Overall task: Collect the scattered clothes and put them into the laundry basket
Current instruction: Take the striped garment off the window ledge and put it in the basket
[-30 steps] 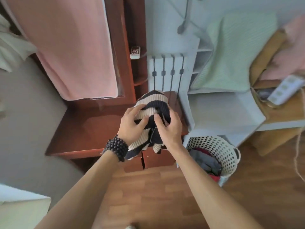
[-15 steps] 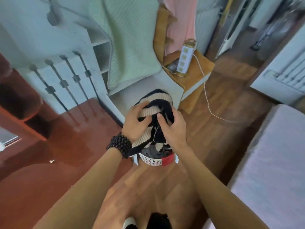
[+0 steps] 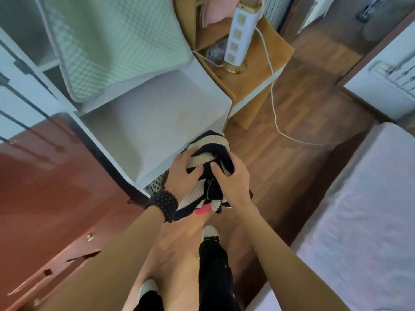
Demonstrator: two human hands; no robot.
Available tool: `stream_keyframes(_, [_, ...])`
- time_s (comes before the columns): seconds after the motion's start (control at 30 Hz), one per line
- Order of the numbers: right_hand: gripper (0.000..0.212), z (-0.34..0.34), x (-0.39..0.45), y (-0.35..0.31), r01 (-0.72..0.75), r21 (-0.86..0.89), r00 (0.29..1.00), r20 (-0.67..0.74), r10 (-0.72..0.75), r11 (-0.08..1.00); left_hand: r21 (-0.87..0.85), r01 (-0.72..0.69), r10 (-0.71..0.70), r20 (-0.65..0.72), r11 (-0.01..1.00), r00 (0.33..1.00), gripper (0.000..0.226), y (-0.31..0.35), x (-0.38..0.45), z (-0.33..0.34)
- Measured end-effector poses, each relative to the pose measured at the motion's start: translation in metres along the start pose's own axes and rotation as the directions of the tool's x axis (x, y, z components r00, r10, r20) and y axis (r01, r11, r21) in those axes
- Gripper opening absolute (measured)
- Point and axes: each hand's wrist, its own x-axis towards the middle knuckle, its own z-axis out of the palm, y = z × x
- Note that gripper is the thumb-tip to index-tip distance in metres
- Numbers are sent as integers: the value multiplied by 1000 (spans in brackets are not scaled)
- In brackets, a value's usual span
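Two hands hold one bunched-up striped sweater point(image 3: 208, 153). It is dark and cream. The left hand point(image 3: 180, 175) has its fingers spread and curled over the left side of the bundle. A black bead bracelet point(image 3: 165, 204) sits on that wrist. The right hand point(image 3: 232, 179) wraps round the right side, with its thumb pressed on the dark part. So each grip is full of sweater, and the two grips sit side by side, almost touching.

Right under the grips is the basket point(image 3: 157, 184). Only a bit of its white holey rim shows, just left of the left grip. A small red piece of cloth point(image 3: 202, 211) peeks out below the sweater.

Up and left of the grips is a white surface point(image 3: 157, 117) with a green pad point(image 3: 112, 41) leaning at its back. Farther up, a white power strip point(image 3: 239, 34) stands on a tan shelf point(image 3: 258, 70), and its cord point(image 3: 272, 97) runs down to the wood floor point(image 3: 292, 167). To the right of the grips is a bed point(image 3: 359, 221). To the left is a red-brown surface point(image 3: 45, 187). Below the grips are the person's dark trousers point(image 3: 214, 272) and white shoes point(image 3: 210, 232).
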Motion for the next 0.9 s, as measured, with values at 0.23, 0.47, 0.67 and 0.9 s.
stream_keyframes(0.23, [50,48,101,93,-217,-79,879,417,230,973,28,339,-340,48,940,939,59,-76,80,49])
stream_keyframes(0.47, [53,47,105,103,-312,-143,774,535,338,939,-65,461,-461,2,885,887,54,-101,77,55])
stream_keyframes(0.67, [54,47,101,123,-356,-110,781,510,360,928,-81,483,-483,10,872,875,54,-125,82,66])
stream_keyframes(0.9, [44,65,91,225,-382,-247,775,440,454,891,-137,644,-627,148,752,764,40,-199,83,130])
